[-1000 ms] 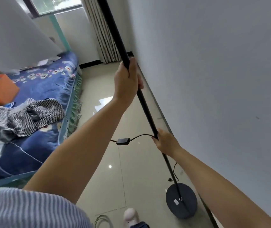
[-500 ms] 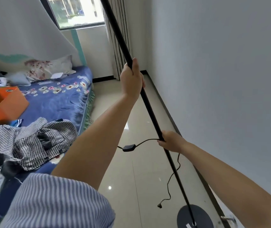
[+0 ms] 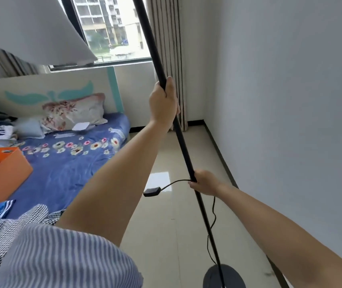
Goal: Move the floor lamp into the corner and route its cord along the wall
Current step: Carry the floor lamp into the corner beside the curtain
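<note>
Pale floor tiles (image 3: 166,235) run as a clear lane between the bed (image 3: 72,169) on the left and the white wall (image 3: 290,100) on the right, ending at the far corner by the curtain (image 3: 166,38). Nearest, the lamp base (image 3: 226,277) sits low, its cord (image 3: 213,217) trailing loose beside the tilted floor lamp pole (image 3: 183,146). Right hand (image 3: 204,182) low and left hand (image 3: 162,102) high have fingers clamped on the pole; carrying it upright should spare wall and bed.
</note>
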Action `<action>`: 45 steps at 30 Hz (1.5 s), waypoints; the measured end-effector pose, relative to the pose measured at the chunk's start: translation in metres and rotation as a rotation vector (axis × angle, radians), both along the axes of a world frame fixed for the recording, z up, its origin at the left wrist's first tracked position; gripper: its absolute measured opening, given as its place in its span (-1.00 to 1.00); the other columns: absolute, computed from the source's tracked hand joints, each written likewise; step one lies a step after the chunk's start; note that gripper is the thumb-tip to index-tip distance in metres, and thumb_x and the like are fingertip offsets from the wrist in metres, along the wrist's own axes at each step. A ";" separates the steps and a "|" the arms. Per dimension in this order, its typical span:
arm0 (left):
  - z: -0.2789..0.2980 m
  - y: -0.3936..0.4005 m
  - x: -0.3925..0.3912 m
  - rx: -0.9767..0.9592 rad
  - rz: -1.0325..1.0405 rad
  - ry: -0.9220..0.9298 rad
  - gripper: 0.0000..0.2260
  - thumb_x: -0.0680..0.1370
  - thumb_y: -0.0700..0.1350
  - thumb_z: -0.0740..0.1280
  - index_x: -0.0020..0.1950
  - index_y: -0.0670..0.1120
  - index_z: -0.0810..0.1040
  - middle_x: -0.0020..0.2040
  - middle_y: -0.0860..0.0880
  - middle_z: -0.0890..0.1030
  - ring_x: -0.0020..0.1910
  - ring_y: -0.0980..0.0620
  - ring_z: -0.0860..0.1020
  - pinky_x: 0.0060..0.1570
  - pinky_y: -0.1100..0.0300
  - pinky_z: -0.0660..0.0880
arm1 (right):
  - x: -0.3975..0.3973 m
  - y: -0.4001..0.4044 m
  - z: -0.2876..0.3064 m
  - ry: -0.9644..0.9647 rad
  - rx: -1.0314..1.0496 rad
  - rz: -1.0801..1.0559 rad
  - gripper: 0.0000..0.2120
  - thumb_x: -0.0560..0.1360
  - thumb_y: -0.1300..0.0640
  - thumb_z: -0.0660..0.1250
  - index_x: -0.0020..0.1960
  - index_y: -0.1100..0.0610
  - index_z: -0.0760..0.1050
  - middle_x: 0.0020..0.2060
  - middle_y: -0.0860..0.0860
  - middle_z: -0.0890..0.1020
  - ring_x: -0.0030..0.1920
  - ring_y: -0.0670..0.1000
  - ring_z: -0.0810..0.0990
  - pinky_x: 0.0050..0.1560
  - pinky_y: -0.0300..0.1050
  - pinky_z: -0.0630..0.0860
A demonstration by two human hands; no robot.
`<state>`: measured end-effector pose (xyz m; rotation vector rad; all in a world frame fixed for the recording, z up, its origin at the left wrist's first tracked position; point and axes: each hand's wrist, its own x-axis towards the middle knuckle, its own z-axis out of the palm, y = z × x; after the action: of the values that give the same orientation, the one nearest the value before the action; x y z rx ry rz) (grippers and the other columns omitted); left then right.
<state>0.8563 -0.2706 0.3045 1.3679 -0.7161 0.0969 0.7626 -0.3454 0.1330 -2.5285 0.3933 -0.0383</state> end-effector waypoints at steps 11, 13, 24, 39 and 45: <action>0.017 -0.136 0.303 -0.041 0.108 -0.088 -0.66 0.63 -0.14 0.08 -0.36 0.00 0.25 -0.57 -0.01 0.33 -0.78 0.22 0.32 -0.73 0.38 0.29 | 0.318 -0.162 0.025 -0.033 -0.088 0.085 -0.66 0.44 0.21 0.24 -0.41 0.03 0.16 -0.34 0.06 0.41 -0.27 0.11 0.39 -0.24 -0.12 0.29; 0.017 -0.170 0.361 -0.022 0.103 -0.099 -0.66 0.63 -0.14 0.08 -0.36 0.00 0.26 -0.56 -0.01 0.34 -0.77 0.22 0.34 -0.72 0.40 0.30 | 0.374 -0.196 0.029 -0.020 -0.125 0.070 -0.61 0.44 0.20 0.26 -0.44 0.00 0.12 -0.38 0.04 0.39 -0.27 0.10 0.38 -0.24 -0.13 0.28; 0.014 -0.404 0.623 -0.022 0.045 -0.174 -0.67 0.62 -0.11 0.10 -0.36 0.04 0.26 -0.66 0.10 0.35 -0.77 0.22 0.35 -0.70 0.34 0.32 | 0.632 -0.422 0.034 0.013 -0.194 0.018 -0.77 0.46 0.13 0.28 -0.29 0.19 0.31 -0.27 0.12 0.45 -0.23 0.07 0.42 -0.18 -0.08 0.35; -0.033 -0.727 0.938 0.137 -0.060 -0.206 -0.67 0.62 -0.14 0.08 -0.35 0.04 0.23 -0.58 0.03 0.40 -0.71 0.25 0.39 -0.57 0.50 0.37 | 0.944 -0.742 -0.018 0.097 -0.115 -0.089 -0.74 0.43 0.09 0.29 -0.13 0.33 0.46 -0.26 0.14 0.47 -0.19 0.15 0.46 -0.17 -0.04 0.38; -0.050 -0.854 1.062 0.169 -0.140 -0.151 -0.68 0.63 -0.12 0.08 -0.33 0.05 0.24 -0.57 0.03 0.40 -0.72 0.26 0.38 -0.59 0.45 0.38 | 1.059 -0.855 -0.032 0.136 -0.052 -0.163 -0.71 0.43 0.13 0.28 -0.42 0.07 0.27 -0.32 0.07 0.45 -0.20 0.12 0.46 -0.18 -0.10 0.33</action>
<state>1.9179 -1.1247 0.2545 1.4775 -0.9620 0.0292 1.8220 -1.2001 0.1010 -2.5527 0.6595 0.0616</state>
